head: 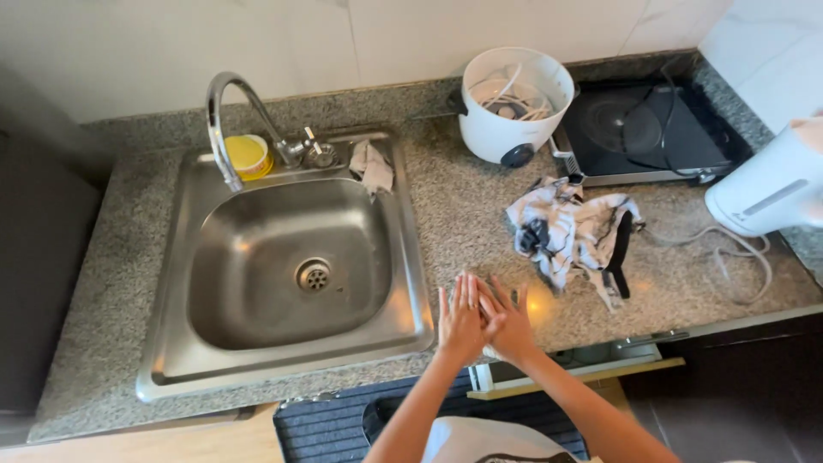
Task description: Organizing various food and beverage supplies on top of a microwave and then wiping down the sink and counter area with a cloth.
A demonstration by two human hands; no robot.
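At the far left, a strip of speckled stone counter (103, 283) is seen running beside a steel sink (171, 343), whose basin is bare down to the round drain (314, 275). A curved tap (225, 120) is set at the back rim, with a small yellow tub (247, 156) just beside it and a crumpled rag (371, 165) laid over the rear right corner of the rim. To the right of the sink, both forearms are raised from the bottom edge and brought together above the front lip of the counter. The left hand (460, 324) is held flat with its fingers straight and pointing away from the body, and it is pressed against the right hand (510, 326), whose fingers are likewise stretched out; nothing is gripped by either, though a pale scrap below the palms cannot be identified. Open counter is left between the hands and the sink rim and behind the fingertips. Further right, a striped cloth (570, 233) is bunched near the hands. Behind it, a white pot (514, 103) holding a coiled cord is placed just beside a black hotplate (643, 129). At the right edge, a white kettle (767, 193) is seen, with a loose cord (737, 249) trailing across the counter.
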